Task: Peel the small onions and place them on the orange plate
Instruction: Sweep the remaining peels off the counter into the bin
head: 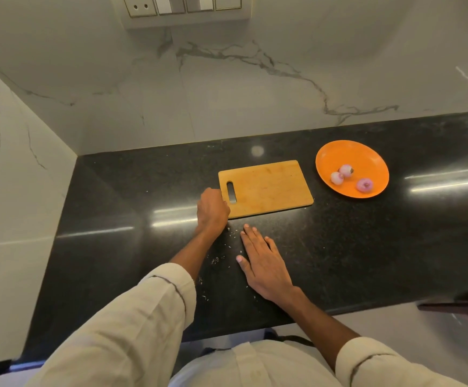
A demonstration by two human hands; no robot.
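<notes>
Three peeled small onions [348,177] lie on the orange plate [336,153] at the right of the black counter. A wooden cutting board [269,188] lies bare to the left of the plate. My left hand [212,209] is curled at the board's near-left corner, by its handle slot; what its fingers hold is hidden. My right hand [260,261] lies flat on the counter, fingers straight, just in front of the board. Small bits of onion skin [216,259] are scattered on the counter between my hands.
The black counter [395,247] ends at a marble wall at the back and left. A switch panel [182,7] sits high on the back wall. The counter's front edge runs just below my right wrist. A dark object [467,305] pokes in at the right edge.
</notes>
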